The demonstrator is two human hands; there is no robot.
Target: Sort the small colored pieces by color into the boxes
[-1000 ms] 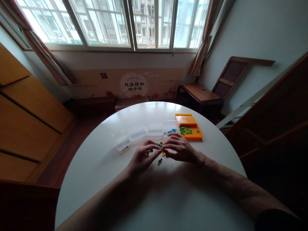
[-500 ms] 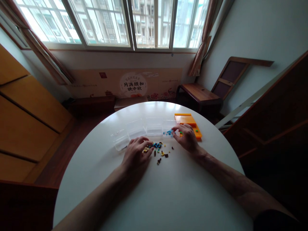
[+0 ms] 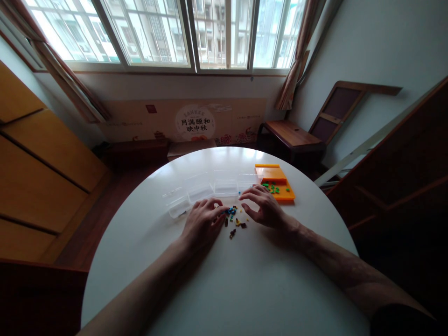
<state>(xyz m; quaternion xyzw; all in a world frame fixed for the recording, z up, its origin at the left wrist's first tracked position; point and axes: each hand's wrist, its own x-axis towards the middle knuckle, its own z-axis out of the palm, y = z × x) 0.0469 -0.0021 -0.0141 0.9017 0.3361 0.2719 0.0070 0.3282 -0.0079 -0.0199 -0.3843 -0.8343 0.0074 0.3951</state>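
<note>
Lying scattered, small blue, yellow and brown plastic pieces (image 3: pixel 232 212) seem to touch the curled left hand (image 3: pixel 200 219), grip unclear; the right hand (image 3: pixel 266 208), fingers parted, has left the clear plastic box (image 3: pixel 248 180) beyond, so both hands flank them.

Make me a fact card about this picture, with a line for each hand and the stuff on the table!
Left hand: at the left of the small pieces, grip unclear
Right hand: near the rightmost box, thumb and fingers apart
Small pieces: blue, yellow, brown; loose on the table
Clear boxes: four, side by side
Orange tray: holds green pieces
Table: white, curved edge
</note>
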